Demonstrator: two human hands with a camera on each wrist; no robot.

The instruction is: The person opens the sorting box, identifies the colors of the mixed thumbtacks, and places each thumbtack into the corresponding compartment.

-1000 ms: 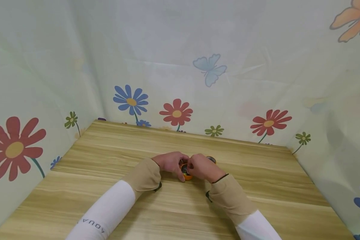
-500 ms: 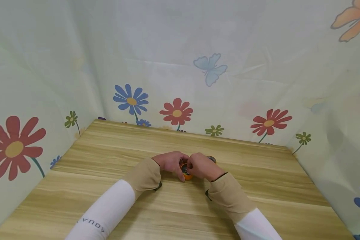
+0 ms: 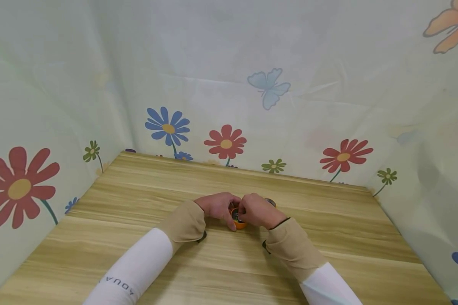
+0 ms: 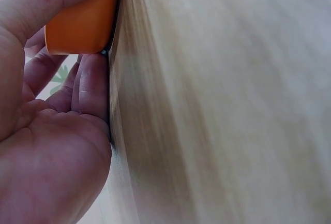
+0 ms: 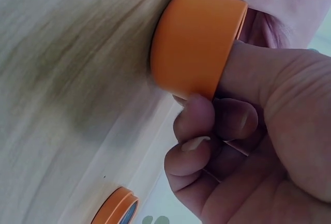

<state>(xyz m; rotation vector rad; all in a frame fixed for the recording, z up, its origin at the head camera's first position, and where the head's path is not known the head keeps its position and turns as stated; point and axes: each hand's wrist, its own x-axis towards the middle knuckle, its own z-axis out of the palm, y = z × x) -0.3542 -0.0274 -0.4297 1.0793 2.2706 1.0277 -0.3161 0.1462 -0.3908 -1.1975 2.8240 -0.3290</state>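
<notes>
A small round orange tub [image 3: 239,225] with an unlidded top sits on the table; small dark and coloured bits [image 3: 235,216] show inside. My left hand [image 3: 218,206] grips its side, thumb on the near side and fingers round the far side. My right hand [image 3: 261,211] leans over it from the right. In the right wrist view, its thumb reaches over the rim into the orange tub [image 5: 199,43] while other fingers curl below the rim. What those fingertips pinch, if anything, is hidden. In the left wrist view, the orange wall [image 4: 83,27] rests against the left fingers.
Just behind my right hand lies a second round orange piece with a dark, glassy face [image 3: 271,203], partly covered; its orange edge [image 5: 111,206] shows low in the right wrist view. The wood-grain table [image 3: 156,178] meets flower-printed cloth walls [image 3: 198,101] at its back and sides.
</notes>
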